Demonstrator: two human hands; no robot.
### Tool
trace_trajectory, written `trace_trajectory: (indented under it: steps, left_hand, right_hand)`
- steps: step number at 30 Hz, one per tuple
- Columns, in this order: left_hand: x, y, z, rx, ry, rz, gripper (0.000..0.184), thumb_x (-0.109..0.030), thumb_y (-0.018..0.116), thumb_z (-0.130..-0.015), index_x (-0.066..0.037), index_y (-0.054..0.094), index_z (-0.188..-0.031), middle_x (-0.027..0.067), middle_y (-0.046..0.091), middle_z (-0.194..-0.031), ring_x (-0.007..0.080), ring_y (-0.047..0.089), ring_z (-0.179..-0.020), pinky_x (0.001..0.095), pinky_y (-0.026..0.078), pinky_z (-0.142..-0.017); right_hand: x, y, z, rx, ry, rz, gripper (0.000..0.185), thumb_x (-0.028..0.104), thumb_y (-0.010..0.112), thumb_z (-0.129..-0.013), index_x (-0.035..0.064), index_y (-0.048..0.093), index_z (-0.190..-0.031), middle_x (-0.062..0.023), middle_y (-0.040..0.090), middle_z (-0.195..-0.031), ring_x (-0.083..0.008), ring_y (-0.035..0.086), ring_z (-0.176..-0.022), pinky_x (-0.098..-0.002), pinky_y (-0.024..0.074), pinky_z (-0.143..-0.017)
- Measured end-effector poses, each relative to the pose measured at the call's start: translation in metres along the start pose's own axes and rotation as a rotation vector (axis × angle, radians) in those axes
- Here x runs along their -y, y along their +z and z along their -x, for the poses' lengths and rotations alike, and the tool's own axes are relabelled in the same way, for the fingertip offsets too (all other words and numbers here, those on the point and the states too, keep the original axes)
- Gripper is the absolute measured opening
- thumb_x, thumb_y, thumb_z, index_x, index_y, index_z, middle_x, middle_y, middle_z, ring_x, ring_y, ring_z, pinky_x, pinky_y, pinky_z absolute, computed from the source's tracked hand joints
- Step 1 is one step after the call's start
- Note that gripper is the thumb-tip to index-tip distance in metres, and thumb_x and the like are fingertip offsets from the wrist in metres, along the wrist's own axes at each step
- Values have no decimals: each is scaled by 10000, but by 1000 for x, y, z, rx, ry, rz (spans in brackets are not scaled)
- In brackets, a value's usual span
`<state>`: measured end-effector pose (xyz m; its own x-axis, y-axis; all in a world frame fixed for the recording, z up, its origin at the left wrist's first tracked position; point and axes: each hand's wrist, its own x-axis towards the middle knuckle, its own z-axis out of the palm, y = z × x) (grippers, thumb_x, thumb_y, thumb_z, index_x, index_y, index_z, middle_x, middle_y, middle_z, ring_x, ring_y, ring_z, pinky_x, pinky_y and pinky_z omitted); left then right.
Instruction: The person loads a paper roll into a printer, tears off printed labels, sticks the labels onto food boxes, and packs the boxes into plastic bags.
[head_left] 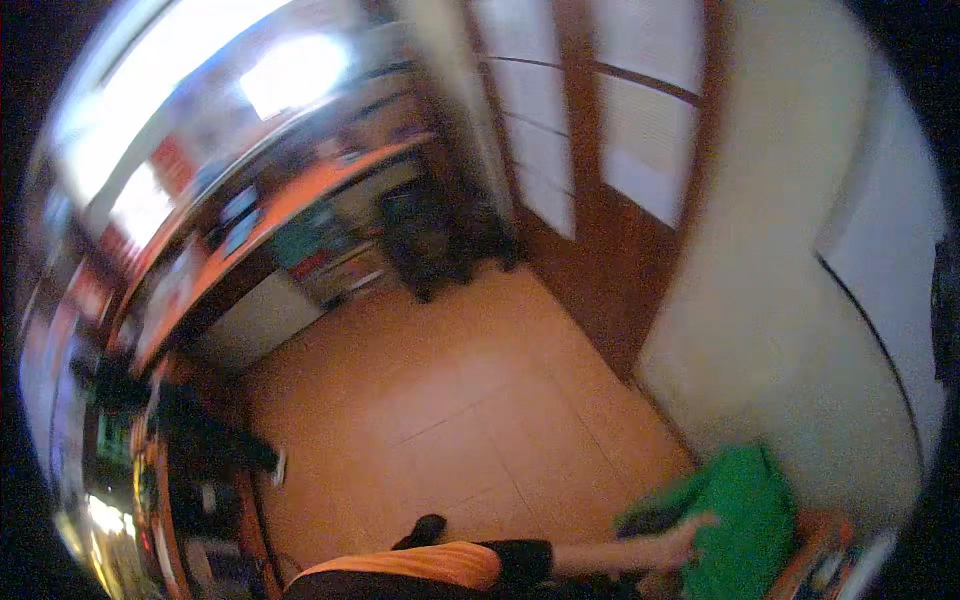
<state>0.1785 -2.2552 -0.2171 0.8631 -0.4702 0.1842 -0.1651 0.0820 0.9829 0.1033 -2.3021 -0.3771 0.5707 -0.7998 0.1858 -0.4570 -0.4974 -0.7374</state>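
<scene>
My left arm, in an orange and black sleeve, reaches across the bottom of the head view to the right. At its end my left hand [685, 542] is closed on a bright green cloth [745, 520], which bunches up at the lower right beside the wall. Motion blurs the fingers. Just below, a dim skin-coloured patch [655, 584] looks like part of my right hand; its fingers are hidden. Under the cloth's right side, an orange surface [825, 535] with small items on it shows in part.
Tiled floor [450, 400] fills the middle. A long orange-topped desk [290, 200] with shelves runs along the left, a dark chair [425, 240] at its far end. Brown double doors [615, 230] stand ahead. At the left, a person's dark-clothed leg [215, 425] ends in a light-edged shoe.
</scene>
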Motion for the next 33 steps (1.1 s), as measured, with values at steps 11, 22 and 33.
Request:
trace_trajectory:
  steps: [11, 22, 33]
  left_hand:
    - [-17, -505, 242, -408, -524, 367, 540, -423, 524, -945, -112, 475, -1384, 85, 527, -1235, 224, 492, -1172, 397, 428, -935]
    - [-186, -915, 726, -1661, -108, 607, 438, -423, 493, -959, -183, 554, -1320, 58, 608, -1170, 226, 593, -1074, 396, 479, -928]
    - [-205, -1122, 877, -2014, 174, 735, 412, -392, 533, -948, -141, 577, -1272, 67, 626, -1145, 221, 620, -1038, 366, 488, -877]
  right_hand:
    - [430, 240, 253, 1020, -744, -276, 381, 296, 738, -830, 65, 656, -1121, -136, 685, -991, -277, 640, -864, -427, 510, -777]
    - [626, 377, 558, 1403, -711, 183, 427, 329, 743, -829, 63, 656, -1150, -143, 691, -1004, -304, 640, -872, -450, 506, -800]
    - [967, 579, 1021, 1968, -947, -565, 315, 182, 687, -893, 15, 619, -1152, -110, 647, -1097, -240, 614, -1007, -353, 480, -914]
